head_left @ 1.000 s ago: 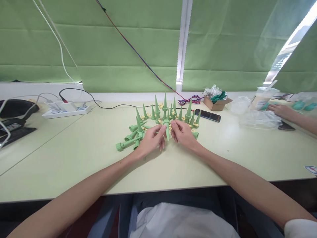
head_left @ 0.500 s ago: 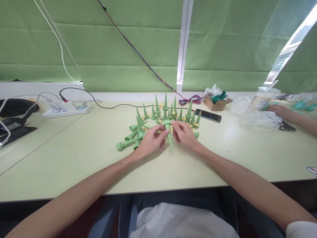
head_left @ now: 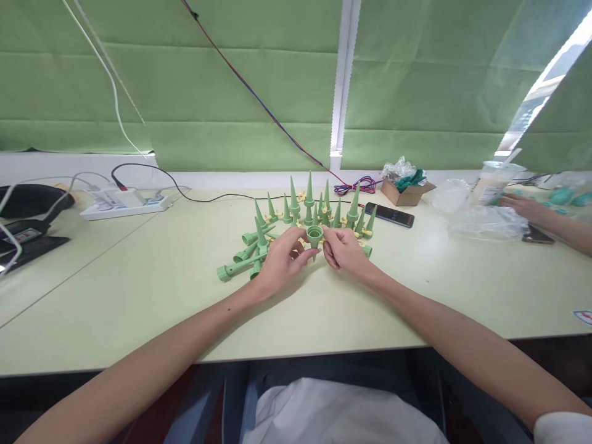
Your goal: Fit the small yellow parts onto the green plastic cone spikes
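We see both hands meeting at centre frame over the pale worktop (head_left: 139, 290); left hand (head_left: 280, 262) and right hand (head_left: 345, 253) share one green cone spike (head_left: 314, 237), open cup end tilted up toward the camera, tip pointing down between the fingers (mostly hidden); each grip is a light fingertip pinch closed on the cone, not a full fist. Just behind the hands: a cluster of upright cones (head_left: 309, 203) with small yellow pieces (head_left: 367, 234) among them; left of centre, a few cones lying flat (head_left: 243, 253).

Risks, as we judge them: the pinch is shallow and the cone tapers, so it could slip out and roll; knuckles sit close to the standing cluster, so a nudge could topple several at once; yellow pieces are tiny and could scatter.

Also in frame: phone (head_left: 388, 215) right of the cluster; cardboard box (head_left: 407, 192) upper right; power strip (head_left: 123, 203) at left; another person's hand (head_left: 520, 205) far right, well apart.
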`<action>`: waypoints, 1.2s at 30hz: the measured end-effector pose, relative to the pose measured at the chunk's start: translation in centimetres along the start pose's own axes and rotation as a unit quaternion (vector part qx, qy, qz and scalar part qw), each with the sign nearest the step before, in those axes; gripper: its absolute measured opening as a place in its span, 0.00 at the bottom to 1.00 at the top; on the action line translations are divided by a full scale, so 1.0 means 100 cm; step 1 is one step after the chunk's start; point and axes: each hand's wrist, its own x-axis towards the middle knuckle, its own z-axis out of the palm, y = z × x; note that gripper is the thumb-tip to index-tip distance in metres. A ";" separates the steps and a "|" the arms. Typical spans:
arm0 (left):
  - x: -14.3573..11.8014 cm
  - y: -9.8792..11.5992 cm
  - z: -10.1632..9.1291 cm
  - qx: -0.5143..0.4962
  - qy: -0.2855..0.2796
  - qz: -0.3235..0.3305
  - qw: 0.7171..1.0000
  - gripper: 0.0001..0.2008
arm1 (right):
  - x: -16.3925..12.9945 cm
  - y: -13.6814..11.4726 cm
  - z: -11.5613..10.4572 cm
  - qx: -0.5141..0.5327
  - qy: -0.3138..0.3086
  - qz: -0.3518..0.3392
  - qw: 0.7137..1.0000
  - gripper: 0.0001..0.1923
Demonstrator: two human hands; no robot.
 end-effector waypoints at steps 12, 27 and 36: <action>0.007 0.008 -0.002 -0.242 -0.047 -0.139 0.959 0.19 | 0.004 0.003 -0.003 0.012 0.046 -0.048 0.998 0.27; 0.005 0.004 -0.006 -0.329 -0.131 -0.141 0.924 0.20 | -0.001 0.004 -0.006 -0.039 -0.026 -0.073 0.996 0.25; 0.004 0.004 -0.008 -0.234 -0.131 -0.106 0.958 0.17 | -0.001 0.005 -0.003 -0.074 -0.010 -0.052 0.996 0.27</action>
